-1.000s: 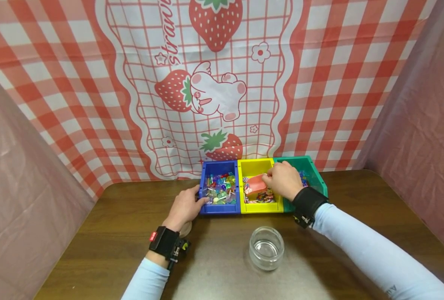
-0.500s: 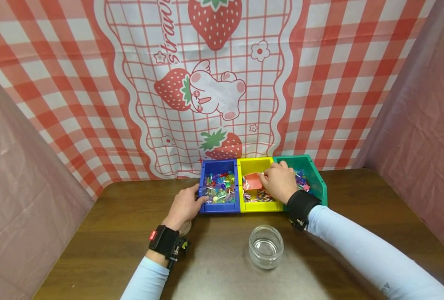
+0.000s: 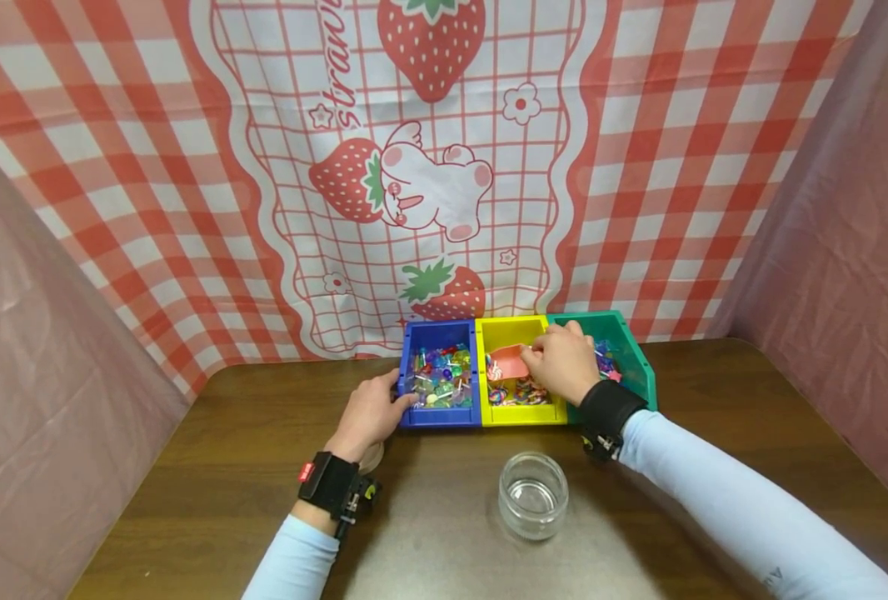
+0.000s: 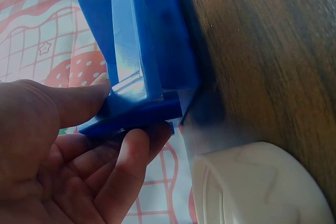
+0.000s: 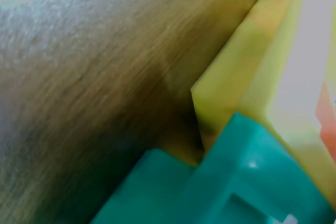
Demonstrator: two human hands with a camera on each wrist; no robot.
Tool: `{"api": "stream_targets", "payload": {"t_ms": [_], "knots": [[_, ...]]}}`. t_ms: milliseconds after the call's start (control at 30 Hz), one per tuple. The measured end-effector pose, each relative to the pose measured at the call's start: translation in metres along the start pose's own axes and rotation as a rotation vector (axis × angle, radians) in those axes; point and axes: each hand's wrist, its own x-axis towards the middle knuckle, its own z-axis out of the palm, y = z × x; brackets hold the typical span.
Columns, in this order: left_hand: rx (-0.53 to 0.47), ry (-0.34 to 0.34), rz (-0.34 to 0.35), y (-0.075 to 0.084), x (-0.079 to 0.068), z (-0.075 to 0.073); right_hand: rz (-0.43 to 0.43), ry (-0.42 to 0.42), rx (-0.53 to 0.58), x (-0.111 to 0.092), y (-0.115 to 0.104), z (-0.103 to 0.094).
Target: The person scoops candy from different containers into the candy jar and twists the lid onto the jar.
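My right hand pinches a coral-pink scoop over the yellow bin. Swirl-patterned candy pieces show in the scoop's left end, and more lie beneath it in the bin. With thumb and fingers, my left hand grips the left wall of the blue bin. In the left wrist view the thumb lies over the blue bin's rim and the fingers are under its edge. Colourful small beads and lollipop-like pieces fill that bin. The right hand is out of its own wrist view.
A green bin with purple and pink pieces joins the yellow one on the right, partly behind my right hand. A glass jar stands in front of the bins. Beside my left wrist lies a cream rounded object.
My right hand has shifted slightly left with the scoop, which now sits at a different tilt. More of the green bin's contents shows. My left hand stays in place.
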Motion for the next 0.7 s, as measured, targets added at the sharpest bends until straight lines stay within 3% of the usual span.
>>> {"api": "stream_targets", "payload": {"t_ms": [233, 500, 700], "knots": [[-0.004, 0.005, 0.003, 0.000, 0.000, -0.001, -0.007, -0.010, 0.073, 0.001, 0.005, -0.007], [-0.004, 0.007, 0.008, -0.001, 0.000, 0.000, -0.007, -0.086, 0.136, 0.000, 0.009, -0.011], [-0.002, 0.003, 0.007, -0.001, 0.000, 0.001, -0.057, -0.084, 0.011, 0.003, 0.008, -0.018]]}}
